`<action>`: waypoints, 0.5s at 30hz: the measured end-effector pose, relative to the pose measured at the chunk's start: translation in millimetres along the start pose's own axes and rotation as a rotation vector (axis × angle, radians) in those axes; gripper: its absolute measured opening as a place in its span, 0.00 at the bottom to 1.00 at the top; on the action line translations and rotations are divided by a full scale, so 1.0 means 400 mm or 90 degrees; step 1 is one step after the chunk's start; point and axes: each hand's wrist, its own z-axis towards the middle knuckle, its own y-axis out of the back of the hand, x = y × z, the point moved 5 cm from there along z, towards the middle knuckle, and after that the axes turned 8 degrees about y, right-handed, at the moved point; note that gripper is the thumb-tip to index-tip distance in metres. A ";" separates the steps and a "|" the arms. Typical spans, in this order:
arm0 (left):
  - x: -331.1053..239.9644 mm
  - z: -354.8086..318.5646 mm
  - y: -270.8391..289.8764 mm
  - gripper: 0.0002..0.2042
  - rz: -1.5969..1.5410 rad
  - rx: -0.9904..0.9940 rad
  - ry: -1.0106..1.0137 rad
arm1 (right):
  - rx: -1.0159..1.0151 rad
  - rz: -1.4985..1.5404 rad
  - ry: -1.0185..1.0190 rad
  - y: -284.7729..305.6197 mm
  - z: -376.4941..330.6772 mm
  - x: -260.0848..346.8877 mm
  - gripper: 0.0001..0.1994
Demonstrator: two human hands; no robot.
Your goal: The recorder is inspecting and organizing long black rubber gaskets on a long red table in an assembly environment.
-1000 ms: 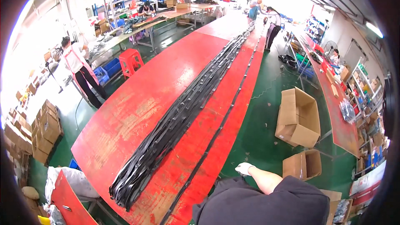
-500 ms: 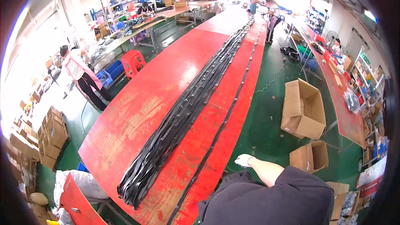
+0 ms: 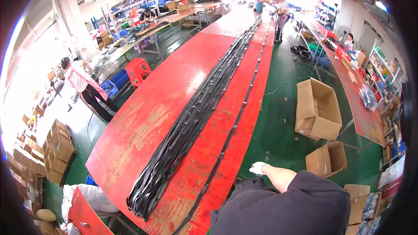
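My right hand [image 3: 258, 168], in a white glove, hangs beside the long red table [image 3: 143, 122], just off its right edge. Its fingers are too small and bunched to show whether they are open or closed, and I see nothing in them. My left hand is out of the picture. On the table lies a long, thick bundle of black strips [image 3: 178, 135] with pale shiny spots along it. To its right, nearer my hand, a single dark strip [image 3: 223, 151] runs lengthwise along the table, apart from the bundle.
Two open cardboard boxes, a large one [image 3: 307, 124] and a smaller one [image 3: 315, 163], stand on the green floor to my right. A red stool [image 3: 138, 70] is beyond the table's left side. Two people [image 3: 282, 15] stand at the far end. Another red worktable [image 3: 365, 122] runs along the right.
The whole view has shifted slightly. My right hand stays beside the table edge with its wrist bent a little differently. The strips lie as before.
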 end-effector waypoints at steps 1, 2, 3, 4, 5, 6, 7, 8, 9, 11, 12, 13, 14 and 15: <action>0.004 0.002 0.010 0.13 -0.012 -0.004 0.001 | -0.002 0.008 0.000 0.002 0.000 0.000 0.19; 0.010 0.003 0.024 0.13 -0.027 -0.007 0.003 | -0.004 0.016 -0.001 0.003 0.001 0.001 0.19; 0.023 0.003 0.050 0.13 -0.044 -0.017 0.008 | -0.001 0.021 0.002 -0.001 0.011 0.016 0.19; 0.035 0.008 0.075 0.14 -0.062 -0.023 0.005 | -0.003 0.006 0.008 0.001 0.011 0.018 0.19; 0.046 0.016 0.112 0.14 -0.086 -0.037 -0.006 | -0.005 -0.009 0.014 0.007 0.014 0.020 0.19; 0.069 0.019 0.167 0.14 -0.120 -0.054 -0.009 | 0.000 -0.028 0.024 0.005 0.022 0.038 0.19; 0.084 0.025 0.224 0.14 -0.137 -0.078 -0.030 | -0.002 -0.013 0.024 -0.002 0.031 0.049 0.19; 0.098 0.029 0.281 0.14 -0.161 -0.106 -0.053 | -0.004 0.001 0.024 -0.009 0.035 0.064 0.19; 0.065 0.038 0.305 0.14 -0.138 -0.147 -0.105 | -0.013 0.019 0.020 -0.003 0.024 0.065 0.19; -0.041 0.017 0.358 0.14 -0.085 -0.238 -0.202 | -0.007 0.010 0.019 0.009 0.017 0.063 0.19; -0.075 0.009 0.393 0.13 -0.096 -0.274 -0.223 | -0.002 0.003 0.020 0.013 0.014 0.066 0.19; -0.120 0.006 0.423 0.13 -0.123 -0.292 -0.225 | -0.001 0.003 0.016 0.018 0.013 0.065 0.19; -0.163 0.001 0.452 0.12 -0.184 -0.293 -0.206 | -0.001 0.002 0.011 0.024 0.011 0.064 0.18; -0.203 -0.003 0.480 0.12 -0.243 -0.292 -0.189 | -0.001 0.003 0.006 0.027 0.009 0.060 0.18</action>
